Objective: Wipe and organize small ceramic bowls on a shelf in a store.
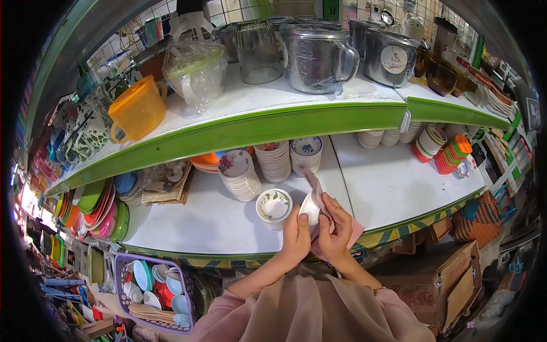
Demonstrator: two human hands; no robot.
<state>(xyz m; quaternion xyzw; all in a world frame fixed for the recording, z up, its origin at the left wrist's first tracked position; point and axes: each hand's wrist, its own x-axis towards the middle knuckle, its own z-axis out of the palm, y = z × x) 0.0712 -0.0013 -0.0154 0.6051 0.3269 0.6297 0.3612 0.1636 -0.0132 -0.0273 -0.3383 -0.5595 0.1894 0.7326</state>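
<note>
Between my two hands is a small white bowl (310, 208), tilted on its side. My left hand (296, 234) grips its near-left rim with the thumb on top. A pink cloth (317, 194) covers the bowl's right side, pressed there by the fingers of my right hand (335, 231). Part of the cloth hangs down below that hand. Just left of the hands stands a stack of small white bowls (274, 207), the top one bearing a green leaf pattern. Behind it are a taller stack with a purple flower (239, 173), another tall stack (272, 160) and a blue-flowered stack (306, 149).
An upper shelf with a green edge (256, 122) overhangs the white lower shelf (183, 226). It carries an orange lidded mug (139, 109) and steel mugs (316, 57). Colourful plates (100, 209) stand at left. Below are a purple basket (186, 278) of dishes and a cardboard box (427, 286).
</note>
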